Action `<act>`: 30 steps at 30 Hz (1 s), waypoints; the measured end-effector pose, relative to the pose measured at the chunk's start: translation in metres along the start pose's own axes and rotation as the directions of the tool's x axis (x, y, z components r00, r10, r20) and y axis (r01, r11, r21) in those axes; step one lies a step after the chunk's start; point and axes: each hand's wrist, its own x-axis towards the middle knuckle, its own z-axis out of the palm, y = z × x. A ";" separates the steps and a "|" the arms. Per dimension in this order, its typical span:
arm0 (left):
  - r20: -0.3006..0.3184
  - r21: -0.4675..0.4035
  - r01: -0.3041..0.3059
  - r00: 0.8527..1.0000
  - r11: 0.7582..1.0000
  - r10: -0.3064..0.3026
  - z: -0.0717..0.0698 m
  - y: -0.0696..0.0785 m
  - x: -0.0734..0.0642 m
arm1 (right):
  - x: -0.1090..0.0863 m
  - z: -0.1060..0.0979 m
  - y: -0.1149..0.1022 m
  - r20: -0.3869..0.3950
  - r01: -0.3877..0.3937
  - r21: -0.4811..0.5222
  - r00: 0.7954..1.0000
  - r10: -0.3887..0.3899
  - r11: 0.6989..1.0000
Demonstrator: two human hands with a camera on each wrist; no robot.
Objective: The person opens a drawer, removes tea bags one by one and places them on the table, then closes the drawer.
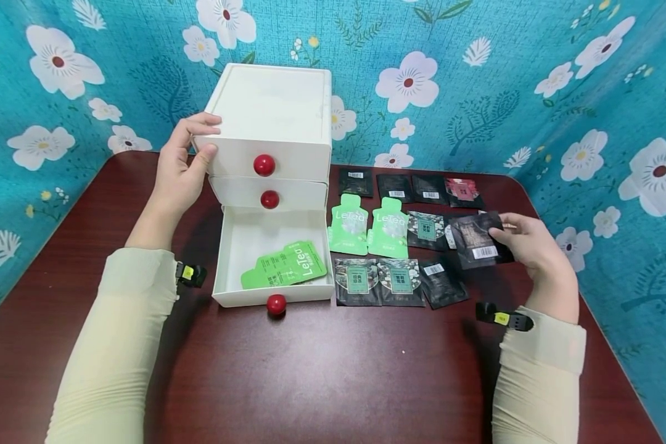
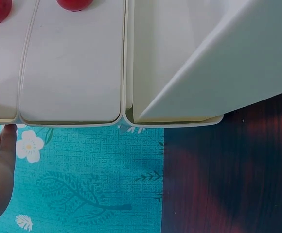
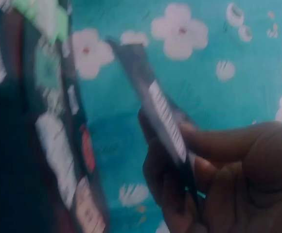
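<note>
My left hand (image 1: pixel 183 163) rests on the upper left front corner of a white drawer box (image 1: pixel 272 102), its fingers over the top edge and its thumb by the front. The bottom drawer (image 1: pixel 230 253) is pulled out, with green LeTea sachets (image 1: pixel 288 265) lying in it. In the right wrist view, blurred, my right hand (image 3: pixel 228 165) pinches a black sachet (image 3: pixel 155 107) between thumb and fingers. The head view shows this black sachet (image 1: pixel 480 240) with its white barcode label facing up, over the right end of the sachet rows.
Two green LeTea pouches (image 1: pixel 349 225) lie right of the drawer. Around them are several black sachets (image 1: pixel 444 283), some with green labels (image 1: pixel 401 280), and a red-and-black sachet (image 1: pixel 464 191). Red knobs (image 1: pixel 275 304) stick out from the drawers. A flowered blue cloth (image 1: pixel 449 80) hangs behind the table (image 1: pixel 361 370).
</note>
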 end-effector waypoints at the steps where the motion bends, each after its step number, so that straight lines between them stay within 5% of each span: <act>1: 0.000 -0.001 0.000 1.000 1.000 0.000 0.000 0.000 0.000 | 0.000 0.000 0.007 0.003 -0.022 -0.009 1.000 0.022 1.000; 6: 0.004 -0.005 0.004 1.000 1.000 -0.004 0.002 0.000 -0.001 | 0.001 0.003 0.036 0.041 -0.126 -0.030 0.991 0.128 0.992; 12: 0.001 0.004 0.008 1.000 1.000 -0.008 0.003 -0.001 -0.001 | 0.003 0.008 0.052 0.055 -0.147 -0.027 0.987 0.148 0.989; 30: -0.002 -0.011 0.055 0.999 0.998 -0.055 0.001 0.002 0.001 | -0.002 0.017 0.050 0.107 -0.304 0.003 0.947 0.302 0.953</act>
